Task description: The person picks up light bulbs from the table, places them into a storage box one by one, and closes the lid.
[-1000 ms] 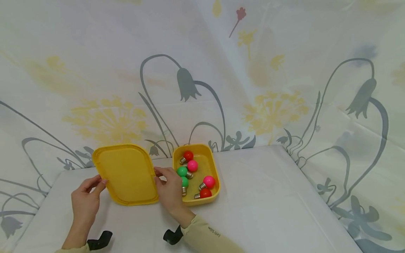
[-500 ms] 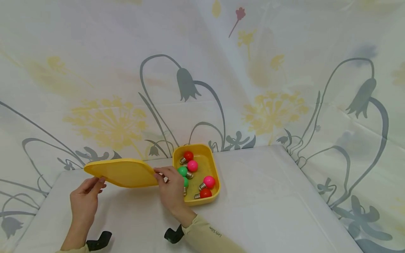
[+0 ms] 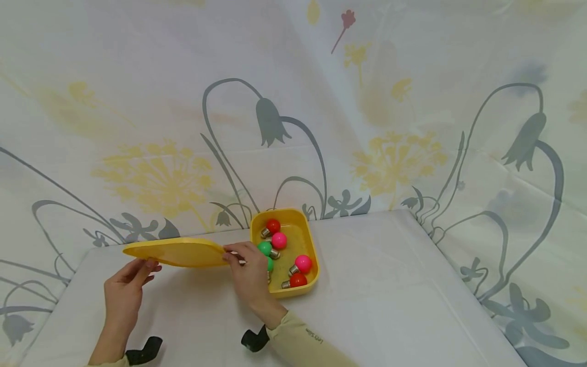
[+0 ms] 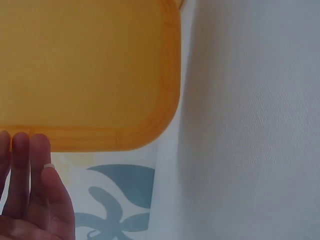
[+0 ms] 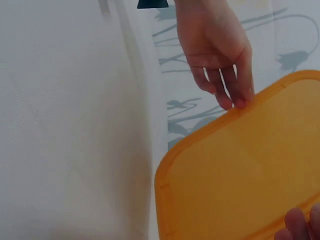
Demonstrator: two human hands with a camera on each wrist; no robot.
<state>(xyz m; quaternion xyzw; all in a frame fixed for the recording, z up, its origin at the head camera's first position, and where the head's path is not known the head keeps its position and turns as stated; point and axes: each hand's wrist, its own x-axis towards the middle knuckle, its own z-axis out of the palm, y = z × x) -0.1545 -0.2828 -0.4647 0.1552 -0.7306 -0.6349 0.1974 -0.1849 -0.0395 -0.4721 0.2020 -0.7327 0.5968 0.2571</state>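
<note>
A yellow plastic lid [image 3: 179,253] is held above the table, tilted nearly edge-on in the head view. My left hand [image 3: 126,290] pinches its left edge between thumb and fingers. On the opposite edge, the thumb and fingers of my right hand [image 3: 247,275] pinch the lid. The left wrist view shows the rimmed underside of the lid [image 4: 90,65] above the left fingers. Beside the right hand stands a yellow box [image 3: 314,255] holding small bulbs with metal screw bases: red [image 3: 298,280], pink [image 3: 303,263] and green [image 3: 264,248]. The right hand partly hides one green bulb.
A white cloth covers the table [image 3: 390,295]. Behind it hangs a flower-printed curtain [image 3: 293,102], and the box stands close to it. Black wrist mounts [image 3: 145,350] show at both forearms.
The lid has tipped from facing the head camera to nearly flat, its far edge coming down. Both hands keep their hold, and the box and bulbs have stayed put.
</note>
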